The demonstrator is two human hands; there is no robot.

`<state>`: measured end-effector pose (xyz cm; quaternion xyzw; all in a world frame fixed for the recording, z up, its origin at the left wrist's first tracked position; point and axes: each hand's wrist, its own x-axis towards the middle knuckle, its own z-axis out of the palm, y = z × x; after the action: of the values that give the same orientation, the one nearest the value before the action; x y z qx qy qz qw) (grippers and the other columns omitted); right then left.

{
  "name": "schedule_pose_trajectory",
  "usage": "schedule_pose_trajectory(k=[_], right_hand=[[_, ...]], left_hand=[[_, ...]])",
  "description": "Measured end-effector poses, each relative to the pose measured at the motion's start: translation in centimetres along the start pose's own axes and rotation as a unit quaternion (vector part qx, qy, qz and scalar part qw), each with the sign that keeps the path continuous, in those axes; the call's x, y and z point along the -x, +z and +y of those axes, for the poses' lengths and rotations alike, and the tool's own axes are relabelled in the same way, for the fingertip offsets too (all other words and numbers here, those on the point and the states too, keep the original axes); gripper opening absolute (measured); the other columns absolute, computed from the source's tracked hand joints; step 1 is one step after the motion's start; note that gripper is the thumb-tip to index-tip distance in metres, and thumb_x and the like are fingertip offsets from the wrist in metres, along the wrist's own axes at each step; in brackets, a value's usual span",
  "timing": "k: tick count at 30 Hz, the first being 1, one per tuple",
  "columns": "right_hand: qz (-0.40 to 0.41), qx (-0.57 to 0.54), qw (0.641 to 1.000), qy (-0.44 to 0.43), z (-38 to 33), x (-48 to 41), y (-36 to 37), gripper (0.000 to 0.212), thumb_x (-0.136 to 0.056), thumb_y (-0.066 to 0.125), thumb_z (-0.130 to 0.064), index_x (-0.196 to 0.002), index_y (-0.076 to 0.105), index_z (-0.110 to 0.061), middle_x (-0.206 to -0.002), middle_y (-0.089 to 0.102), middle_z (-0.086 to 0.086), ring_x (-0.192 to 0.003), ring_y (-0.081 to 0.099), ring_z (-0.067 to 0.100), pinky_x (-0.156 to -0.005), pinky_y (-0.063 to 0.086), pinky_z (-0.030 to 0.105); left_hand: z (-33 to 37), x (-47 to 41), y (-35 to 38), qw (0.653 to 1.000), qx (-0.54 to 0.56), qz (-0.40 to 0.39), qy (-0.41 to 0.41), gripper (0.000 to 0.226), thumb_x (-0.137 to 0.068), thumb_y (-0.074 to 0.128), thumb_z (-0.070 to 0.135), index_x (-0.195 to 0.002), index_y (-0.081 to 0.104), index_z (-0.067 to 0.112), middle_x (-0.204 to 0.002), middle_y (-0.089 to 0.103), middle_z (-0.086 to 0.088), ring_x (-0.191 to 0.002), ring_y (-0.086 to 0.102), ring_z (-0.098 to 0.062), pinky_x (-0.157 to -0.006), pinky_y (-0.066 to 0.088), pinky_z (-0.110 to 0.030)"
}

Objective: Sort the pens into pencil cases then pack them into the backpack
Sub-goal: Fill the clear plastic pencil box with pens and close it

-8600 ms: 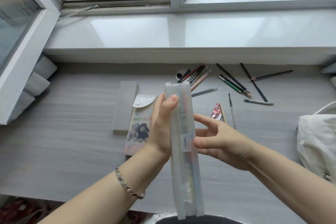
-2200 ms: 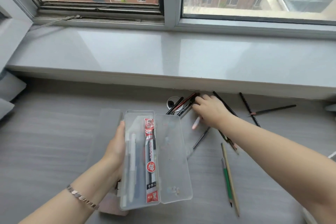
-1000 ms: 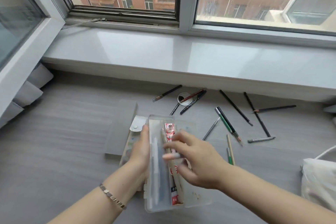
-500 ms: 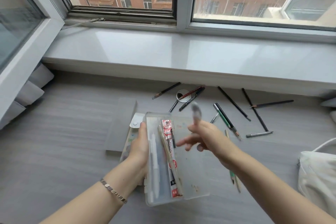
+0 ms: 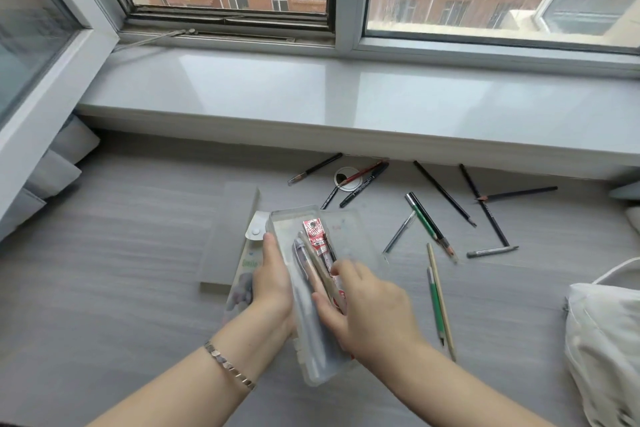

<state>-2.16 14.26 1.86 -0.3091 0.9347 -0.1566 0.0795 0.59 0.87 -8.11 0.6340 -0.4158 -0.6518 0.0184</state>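
Observation:
My left hand (image 5: 273,282) grips the left edge of an open translucent pencil case (image 5: 346,229), held above the grey table. In it lie a red-labelled pack (image 5: 313,236), a tan pencil (image 5: 317,270) and a grey pen (image 5: 300,253). My right hand (image 5: 367,308) reaches into the case, thumb and fingers closed on the grey pen's lower part. Several loose pens and pencils lie beyond: a green pen (image 5: 427,222), a thin grey pen (image 5: 398,232), a green and tan pencil pair (image 5: 439,302). The white backpack (image 5: 606,340) sits at the right edge.
A flat grey case (image 5: 235,236) and a printed case (image 5: 242,274) lie under my left hand. More black pencils (image 5: 443,192) and a silver pen (image 5: 491,251) lie near the windowsill (image 5: 346,100). A round cable hole (image 5: 346,178) is in the table.
My right hand, which held a grey pen raised above the case half a second ago, has come down into the case with it. The left hand still holds the case.

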Motion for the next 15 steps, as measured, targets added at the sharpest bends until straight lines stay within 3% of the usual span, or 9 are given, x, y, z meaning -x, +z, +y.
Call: schedule_pose_trajectory(k=[2,4,6,9,10,13,15], right_hand=[[0.002,0.018,0.999,-0.040,0.2,0.3,0.3,0.031,-0.072,0.040,-0.048,-0.074,0.062,-0.027,-0.058,0.057,-0.006,-0.036,0.053,0.011,-0.031,0.028,0.020],[-0.015,0.044,0.997,-0.067,0.6,0.5,1.1,0.033,-0.070,0.039,-0.047,-0.073,0.065,-0.027,-0.054,0.057,-0.007,-0.034,0.051,0.008,-0.032,0.022,0.019],[-0.018,-0.011,0.998,-0.058,0.8,0.1,0.4,0.033,-0.079,0.041,-0.047,-0.075,0.067,-0.026,-0.053,0.061,-0.007,-0.041,0.057,0.009,-0.036,0.028,0.020],[0.007,-0.171,0.983,0.062,2.6,-3.6,-1.0,0.025,-0.093,0.048,-0.035,-0.095,0.067,-0.019,-0.064,0.061,-0.003,-0.065,0.057,0.019,-0.056,0.034,0.026],[0.025,-0.176,0.977,0.116,4.1,-5.3,-0.7,0.022,-0.092,0.049,-0.031,-0.101,0.063,-0.016,-0.070,0.061,-0.001,-0.072,0.057,0.022,-0.060,0.036,0.028],[-0.029,-0.060,0.968,0.240,7.8,-9.3,0.7,0.032,-0.091,0.047,-0.024,-0.116,0.046,-0.005,-0.099,0.065,0.016,-0.098,0.060,0.033,-0.077,0.045,0.034],[-0.084,0.003,0.961,0.265,9.0,-10.3,2.4,0.037,-0.093,0.045,-0.021,-0.121,0.036,0.001,-0.111,0.062,0.021,-0.105,0.058,0.036,-0.079,0.046,0.035]], left_hand=[[-0.7,-0.9,0.0,1.000,0.005,-0.011,-0.022,0.126,-0.011,0.038,0.103,-0.097,0.070,0.016,-0.111,0.066,-0.013,-0.107,0.059,-0.036,-0.096,0.045,-0.051],[1.4,1.2,0.1,1.000,0.001,-0.003,-0.008,0.120,-0.024,0.036,0.102,-0.104,0.067,0.017,-0.115,0.062,-0.013,-0.113,0.055,-0.037,-0.100,0.042,-0.051],[2.6,2.3,0.0,1.000,-0.014,-0.004,0.028,0.112,-0.042,0.035,0.098,-0.116,0.063,0.018,-0.121,0.061,-0.012,-0.116,0.054,-0.039,-0.101,0.041,-0.051],[3.5,1.3,0.0,0.999,-0.004,-0.023,0.044,0.110,-0.042,0.038,0.096,-0.121,0.060,0.024,-0.124,0.062,-0.006,-0.115,0.056,-0.035,-0.101,0.042,-0.050],[4.0,1.5,0.0,0.999,-0.007,-0.029,0.046,0.106,-0.042,0.039,0.093,-0.120,0.060,0.025,-0.124,0.062,-0.005,-0.115,0.056,-0.033,-0.102,0.042,-0.049],[5.2,2.5,0.1,0.995,-0.041,-0.053,0.077,0.072,-0.058,0.039,0.080,-0.107,0.057,0.031,-0.122,0.061,-0.003,-0.115,0.056,-0.030,-0.103,0.041,-0.049],[5.5,2.5,0.1,0.993,-0.046,-0.061,0.089,0.058,-0.069,0.038,0.075,-0.105,0.055,0.033,-0.123,0.061,-0.004,-0.115,0.055,-0.030,-0.104,0.041,-0.048]])
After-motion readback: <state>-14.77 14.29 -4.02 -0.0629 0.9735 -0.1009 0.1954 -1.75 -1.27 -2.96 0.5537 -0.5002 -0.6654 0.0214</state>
